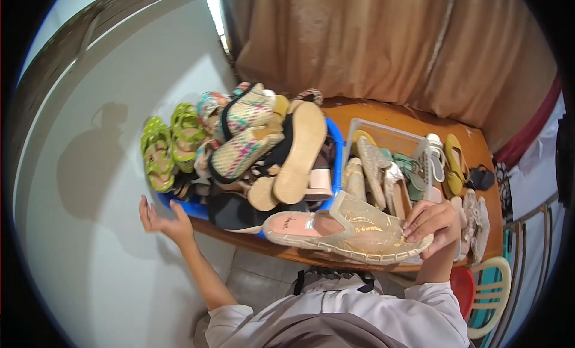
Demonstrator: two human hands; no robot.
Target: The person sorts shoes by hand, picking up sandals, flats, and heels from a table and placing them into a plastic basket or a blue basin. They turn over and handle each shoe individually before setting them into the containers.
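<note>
My right hand (pixel 430 227) grips the toe end of a beige woven slip-on shoe (pixel 365 231), held level above the table's front edge with its pink insole end toward the left. My left hand (pixel 166 221) is raised at the left, fingers apart and holding nothing, just outside a blue basket (pixel 339 162). Heaped in the basket are several shoes, among them green sandals (pixel 159 153), colorful woven slip-ons (pixel 244 153) and a tan-soled shoe (pixel 300 153) lying sole up. The held shoe partly covers the basket's front right corner.
On the wooden table (pixel 383 113), a clear plastic bin (pixel 389 131) holds several shoes. Yellow flats (pixel 455 163), black sandals (pixel 480 178) and beige shoes (pixel 477 225) lie to its right. A brown curtain (pixel 359 42) hangs behind; a cream chair (pixel 496 294) stands at the lower right.
</note>
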